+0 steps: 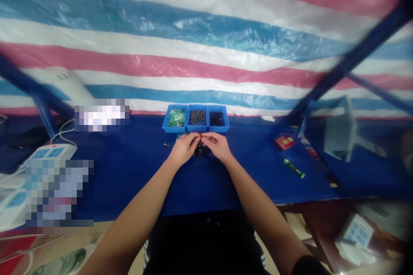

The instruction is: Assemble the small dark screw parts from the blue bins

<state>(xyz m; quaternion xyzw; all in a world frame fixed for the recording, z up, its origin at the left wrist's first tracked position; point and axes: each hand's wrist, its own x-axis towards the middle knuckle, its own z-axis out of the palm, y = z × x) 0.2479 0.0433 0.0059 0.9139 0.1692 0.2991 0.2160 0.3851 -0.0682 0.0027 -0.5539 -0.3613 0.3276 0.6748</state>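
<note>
My left hand (185, 148) and my right hand (218, 143) meet fingertip to fingertip in front of three blue bins. Both are closed in a pinch around something too small to make out. Below the fingers lies a small pile of dark and brass-coloured parts (200, 150), partly covered by the hands. The left bin (174, 129) holds green pieces (177, 117). In the middle bin (197, 129) are many small brass-and-dark parts (198, 117). Black pieces (217, 118) fill the right bin (218, 129).
One small loose part (166, 145) lies left of my hands on the blue table (129, 172). At right are a red box (284, 142) and a green tube-like packet (294, 168). A white power strip (54, 153) with cables sits at left. Blue frame bars (335, 73) slant upward.
</note>
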